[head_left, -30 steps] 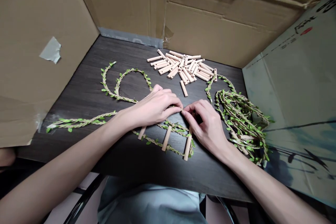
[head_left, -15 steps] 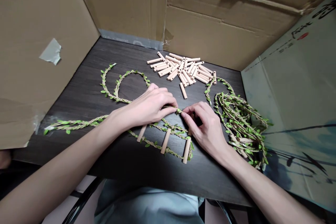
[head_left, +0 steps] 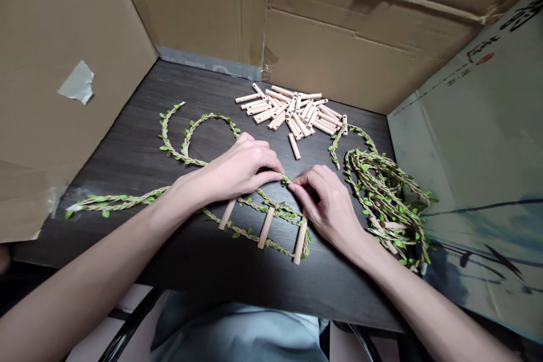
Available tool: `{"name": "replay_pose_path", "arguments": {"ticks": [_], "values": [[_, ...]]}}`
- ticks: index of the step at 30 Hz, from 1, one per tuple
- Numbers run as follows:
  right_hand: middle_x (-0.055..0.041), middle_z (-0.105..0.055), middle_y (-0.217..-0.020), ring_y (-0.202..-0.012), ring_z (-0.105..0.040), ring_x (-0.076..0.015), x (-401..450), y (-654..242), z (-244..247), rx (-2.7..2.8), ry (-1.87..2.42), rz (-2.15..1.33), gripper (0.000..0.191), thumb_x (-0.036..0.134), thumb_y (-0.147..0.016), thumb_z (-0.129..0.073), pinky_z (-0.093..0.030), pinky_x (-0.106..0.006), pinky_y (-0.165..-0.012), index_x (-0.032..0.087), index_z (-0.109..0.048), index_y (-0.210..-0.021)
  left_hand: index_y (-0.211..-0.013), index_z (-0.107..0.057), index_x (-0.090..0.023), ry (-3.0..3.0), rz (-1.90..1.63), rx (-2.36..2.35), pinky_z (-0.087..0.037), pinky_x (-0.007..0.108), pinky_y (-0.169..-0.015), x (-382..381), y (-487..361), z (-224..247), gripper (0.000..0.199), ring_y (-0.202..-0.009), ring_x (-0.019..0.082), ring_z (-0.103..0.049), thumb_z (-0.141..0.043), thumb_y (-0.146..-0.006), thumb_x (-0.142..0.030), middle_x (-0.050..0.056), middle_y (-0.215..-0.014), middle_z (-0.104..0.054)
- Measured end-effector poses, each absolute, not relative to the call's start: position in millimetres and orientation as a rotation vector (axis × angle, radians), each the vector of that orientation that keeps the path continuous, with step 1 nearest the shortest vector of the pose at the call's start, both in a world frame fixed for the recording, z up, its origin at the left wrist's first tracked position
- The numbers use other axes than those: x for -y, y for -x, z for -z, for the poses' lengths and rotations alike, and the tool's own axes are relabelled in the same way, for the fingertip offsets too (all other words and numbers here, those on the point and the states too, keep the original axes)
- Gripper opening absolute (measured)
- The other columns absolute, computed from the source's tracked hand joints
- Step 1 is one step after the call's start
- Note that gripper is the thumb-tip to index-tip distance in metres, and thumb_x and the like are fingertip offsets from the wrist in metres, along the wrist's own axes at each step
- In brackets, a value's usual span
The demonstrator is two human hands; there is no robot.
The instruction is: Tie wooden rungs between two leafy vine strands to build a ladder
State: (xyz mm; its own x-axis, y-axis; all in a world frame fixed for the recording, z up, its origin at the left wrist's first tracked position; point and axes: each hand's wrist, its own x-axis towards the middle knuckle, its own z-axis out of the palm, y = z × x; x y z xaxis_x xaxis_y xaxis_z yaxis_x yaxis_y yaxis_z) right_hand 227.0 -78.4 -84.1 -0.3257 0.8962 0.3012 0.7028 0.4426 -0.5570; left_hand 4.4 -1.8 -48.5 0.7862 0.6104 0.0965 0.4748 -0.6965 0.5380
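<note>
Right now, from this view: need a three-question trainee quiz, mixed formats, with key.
1. True or false: the left hand and right hand both pinch the leafy cord.
2. Which is nearest the back cardboard wall? a) the left hand; b) the pile of wooden pegs; c) the right hand.
3. Fill in: from the person's side, the tangled cord bundle lies to the ____ of the right hand.

Key: 1 true; 2 b; 3 right.

Only illegible script point(head_left: 482, 50) on panel point(head_left: 464, 141)
</note>
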Motion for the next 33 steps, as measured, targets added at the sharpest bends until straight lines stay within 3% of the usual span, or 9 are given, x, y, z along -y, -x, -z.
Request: {"name": "replay_pose_path", "arguments": {"ticks": [16,22,33], "values": [[-0.0051,-0.065,-0.087,-0.084,-0.057,-0.0208,79.8,-226.5,81.5,2.123,1.348,-0.452,0.014,0.029,-0.103,-0.059,-0.044,-0.036,-0.078,0.020,-0.064,-0.093,-0.098,-0.077,-0.020,-2.527,-0.384,-0.764,-0.031,0.035,-0.087,-0.9,-3.0,49.5,0.019,-0.092,0.020,-0.061,-0.060,-0.102,-0.026,0.003,-0.093,-0.076],[-0.0059,-0.065,-0.095,-0.091,-0.060,-0.0212,79.3,-221.8,76.5,2.068,1.401,-0.528,0.024,0.039,-0.102,-0.063,-0.045,-0.036,-0.082,0.019,-0.070,-0.112,-0.100,-0.078,-0.021,-2.566,-0.427,-0.719,-0.029,0.036,-0.085,1.3,-4.7,48.8,0.021,-0.090,0.019,-0.060,-0.058,-0.103,-0.028,0.002,-0.093,-0.077],[-0.0037,-0.069,-0.089,-0.086,-0.059,-0.0196,73.9,-221.0,78.5,2.017,1.382,-0.585,0.017,0.034,-0.099,-0.067,-0.044,-0.034,-0.080,0.019,-0.073,-0.096,-0.099,-0.077,-0.020,-2.693,-0.464,-0.677,-0.027,0.038,-0.085,2.2,-5.6,52.4,0.024,-0.088,0.019,-0.056,-0.055,-0.105,-0.028,0.003,-0.090,-0.075]]}}
